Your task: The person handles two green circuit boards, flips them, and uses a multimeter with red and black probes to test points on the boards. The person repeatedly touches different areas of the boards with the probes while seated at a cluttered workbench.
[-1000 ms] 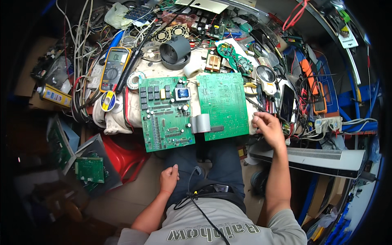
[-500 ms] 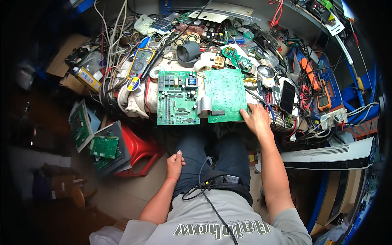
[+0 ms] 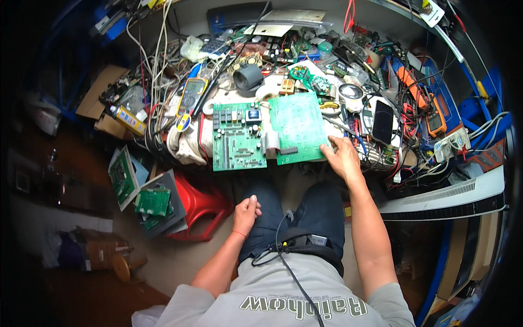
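Note:
Two green circuit boards lie side by side at the front edge of the bench. The left circuit board [image 3: 238,143] carries relays, a blue transformer and chips. A grey ribbon cable [image 3: 271,143] links it to the right circuit board [image 3: 298,122], whose visible face is mostly bare. My right hand [image 3: 344,158] has its thumb on the lower right edge of that board; the other fingers bend beside the edge, their tips partly hidden. Over my thigh, away from the boards, my left hand [image 3: 247,216] is closed in a loose fist, with nothing seen in it.
Behind the boards are a yellow multimeter [image 3: 192,97], a grey plastic ring [image 3: 248,77] and heaped parts. To the right lie a black phone [image 3: 383,122] and an orange multimeter [image 3: 435,121]. More boards [image 3: 152,201] rest on a red stool [image 3: 204,212] at the left.
The whole view has shifted slightly. My right hand stays at the board's edge and my left stays closed over my thigh; the boards keep their places on the bench.

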Demonstrator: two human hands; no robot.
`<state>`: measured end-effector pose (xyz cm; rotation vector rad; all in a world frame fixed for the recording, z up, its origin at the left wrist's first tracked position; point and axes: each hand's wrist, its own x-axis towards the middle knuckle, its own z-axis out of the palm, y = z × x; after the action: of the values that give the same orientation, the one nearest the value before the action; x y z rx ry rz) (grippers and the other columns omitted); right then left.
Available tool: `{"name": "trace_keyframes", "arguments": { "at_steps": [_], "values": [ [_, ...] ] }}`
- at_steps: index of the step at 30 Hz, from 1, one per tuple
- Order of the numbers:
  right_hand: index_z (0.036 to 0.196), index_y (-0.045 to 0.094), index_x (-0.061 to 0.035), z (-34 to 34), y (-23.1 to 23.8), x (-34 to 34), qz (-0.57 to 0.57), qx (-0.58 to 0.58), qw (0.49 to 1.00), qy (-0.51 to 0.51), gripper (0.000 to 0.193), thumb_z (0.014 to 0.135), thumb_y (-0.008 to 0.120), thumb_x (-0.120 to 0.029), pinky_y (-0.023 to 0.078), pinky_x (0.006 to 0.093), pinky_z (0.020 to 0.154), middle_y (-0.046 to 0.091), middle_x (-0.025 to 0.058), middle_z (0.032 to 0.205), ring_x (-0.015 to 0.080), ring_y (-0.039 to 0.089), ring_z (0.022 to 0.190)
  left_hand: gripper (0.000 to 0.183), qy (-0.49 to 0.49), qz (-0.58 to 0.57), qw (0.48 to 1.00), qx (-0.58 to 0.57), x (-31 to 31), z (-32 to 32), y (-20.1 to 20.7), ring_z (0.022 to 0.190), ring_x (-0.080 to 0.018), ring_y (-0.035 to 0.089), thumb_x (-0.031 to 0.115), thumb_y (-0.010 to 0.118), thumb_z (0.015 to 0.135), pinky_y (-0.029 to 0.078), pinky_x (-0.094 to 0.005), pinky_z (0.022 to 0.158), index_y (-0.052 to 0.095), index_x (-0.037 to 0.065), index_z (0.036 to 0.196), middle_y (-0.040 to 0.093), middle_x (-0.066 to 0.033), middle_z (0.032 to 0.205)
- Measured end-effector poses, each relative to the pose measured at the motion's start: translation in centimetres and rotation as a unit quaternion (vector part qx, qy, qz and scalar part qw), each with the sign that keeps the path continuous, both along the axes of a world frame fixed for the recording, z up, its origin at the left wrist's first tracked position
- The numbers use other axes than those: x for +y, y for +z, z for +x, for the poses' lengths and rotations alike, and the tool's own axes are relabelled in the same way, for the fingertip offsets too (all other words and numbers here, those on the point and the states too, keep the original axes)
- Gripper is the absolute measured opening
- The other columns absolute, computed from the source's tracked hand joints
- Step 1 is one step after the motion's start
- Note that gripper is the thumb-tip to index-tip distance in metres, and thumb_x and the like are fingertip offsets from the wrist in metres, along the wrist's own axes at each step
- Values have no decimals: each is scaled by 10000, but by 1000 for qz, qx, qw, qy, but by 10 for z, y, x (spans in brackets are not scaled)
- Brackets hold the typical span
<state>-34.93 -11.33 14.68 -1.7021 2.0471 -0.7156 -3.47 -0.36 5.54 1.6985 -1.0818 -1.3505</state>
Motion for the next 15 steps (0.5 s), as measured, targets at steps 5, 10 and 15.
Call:
{"name": "trace_keyframes", "arguments": {
  "at_steps": [5, 10, 15],
  "values": [
    [1234, 702, -83, 1, 2, -4, -5, -1, 1000, 0, 517, 846, 726, -424, 510, 451, 933, 643, 195, 1179, 374, 647, 1076, 400, -67, -338, 932, -112, -126, -7, 98, 680, -137, 619, 290, 488, 1073, 500, -298, 659, 659, -16, 881, 672, -75, 743],
    [1306, 646, -96, 13, -6, 0, -2, 43, 998, -35, 639, 771, 789, -414, 513, 444, 933, 615, 171, 1159, 341, 625, 1121, 315, -113, -416, 847, -312, -276, -44, 129, 987, -324, 687, 252, 661, 915, 529, -404, 881, 668, 25, 1132, 718, -181, 1059],
    [1209, 668, -76, 10, -18, -5, 1, -91, 994, -60, 602, 706, 841, -357, 515, 399, 932, 615, 161, 1151, 298, 635, 1068, 440, -178, -234, 822, -487, -335, -67, 107, 1124, -385, 634, 290, 699, 840, 499, -470, 978, 653, 55, 1209, 676, -207, 1184]
  ]
}}
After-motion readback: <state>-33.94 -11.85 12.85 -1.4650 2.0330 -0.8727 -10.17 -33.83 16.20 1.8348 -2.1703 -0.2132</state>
